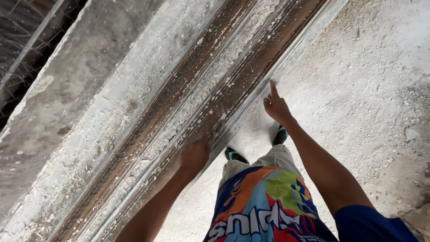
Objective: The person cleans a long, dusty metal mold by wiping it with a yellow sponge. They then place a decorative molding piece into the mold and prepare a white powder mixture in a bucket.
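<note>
Rubbing along the long moulded cornice length [148, 116] is the work shown: a dusty, plaster-caked piece with brown grooves and a beaded band that runs diagonally from the lower left to the upper right. The left hand [195, 157] is closed on a small grey pad or block [218, 130], blurred so its kind cannot be told, pressed against the near edge of the moulding. The right hand [277, 107] rests further up that same edge, forefinger stretched out along it and the other fingers loosely curled, holding nothing.

As a judgement, the step goes best with long strokes that follow the grooves rather than cross them, with light, even pressure so the ridges are not rounded off. The right hand serves well as a steadying guide just ahead of the pad. Beyond the near edge lies the dusty floor [371, 98], where the person's feet [236, 155] stand; a firm stance there matters.
</note>
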Demonstrator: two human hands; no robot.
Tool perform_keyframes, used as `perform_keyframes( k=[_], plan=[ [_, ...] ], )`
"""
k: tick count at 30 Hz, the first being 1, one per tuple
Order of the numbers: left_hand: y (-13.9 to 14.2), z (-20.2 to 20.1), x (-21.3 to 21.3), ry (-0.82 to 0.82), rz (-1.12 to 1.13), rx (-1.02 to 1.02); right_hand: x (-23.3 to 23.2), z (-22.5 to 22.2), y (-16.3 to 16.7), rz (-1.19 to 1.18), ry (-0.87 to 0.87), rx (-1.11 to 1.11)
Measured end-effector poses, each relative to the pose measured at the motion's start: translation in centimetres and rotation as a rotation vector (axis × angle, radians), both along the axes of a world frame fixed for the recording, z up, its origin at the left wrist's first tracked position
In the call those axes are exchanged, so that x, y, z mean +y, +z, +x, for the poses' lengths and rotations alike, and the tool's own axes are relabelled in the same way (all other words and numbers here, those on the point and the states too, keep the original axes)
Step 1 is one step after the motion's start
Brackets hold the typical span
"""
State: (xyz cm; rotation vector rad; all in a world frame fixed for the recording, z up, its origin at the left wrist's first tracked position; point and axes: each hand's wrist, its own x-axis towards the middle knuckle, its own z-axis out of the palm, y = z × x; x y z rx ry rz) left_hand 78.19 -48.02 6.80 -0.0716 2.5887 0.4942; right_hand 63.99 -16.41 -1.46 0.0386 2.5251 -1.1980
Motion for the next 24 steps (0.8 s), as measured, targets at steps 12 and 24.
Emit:
perform_keyframes(
  k=[12,24],
  plan=[
    [-3.5,-31.5,26.8,-0.034,0.105,0.131,7.6,-4.2,-3.8,-0.207,0.230,0.028],
    [-0.7,-3.8,9.6,-0.444,-0.315,0.394,19.5,-21.8,-3.1,0.061,0.192,-0.115]
  ],
)
